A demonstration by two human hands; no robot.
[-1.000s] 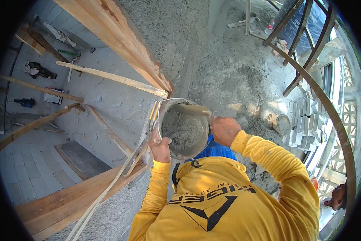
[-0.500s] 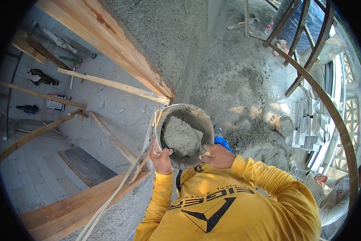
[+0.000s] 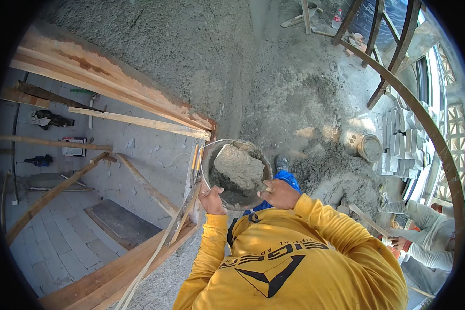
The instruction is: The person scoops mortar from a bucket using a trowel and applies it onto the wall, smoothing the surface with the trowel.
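A round bucket (image 3: 267,164) with a wire handle is in front of my body, holding wet grey mortar (image 3: 237,168). My left hand (image 3: 212,200) is closed on its near left rim, thumb over the edge. My right hand (image 3: 282,195) is closed around the short handle of a trowel (image 3: 266,190) at the near right rim. The trowel's blade is inside the bucket, mostly hidden under a heaped lump of mortar. Beside the bucket on the left, long thin tools with orange handles (image 3: 196,157) stand near the wooden frame.
A thick wooden frame (image 3: 113,82) runs along the left, with wooden braces (image 3: 144,175) beyond it. Rough plastered wall lies ahead. At right are a second bucket (image 3: 370,148), stacked grey blocks (image 3: 400,137), a curved bar (image 3: 423,121) and a co-worker's hands (image 3: 398,243) on a long handle.
The mortar lump on the trowel has shifted toward the bucket's far side. My view has moved slightly, showing more of the co-worker, whose hands now hold a long handle.
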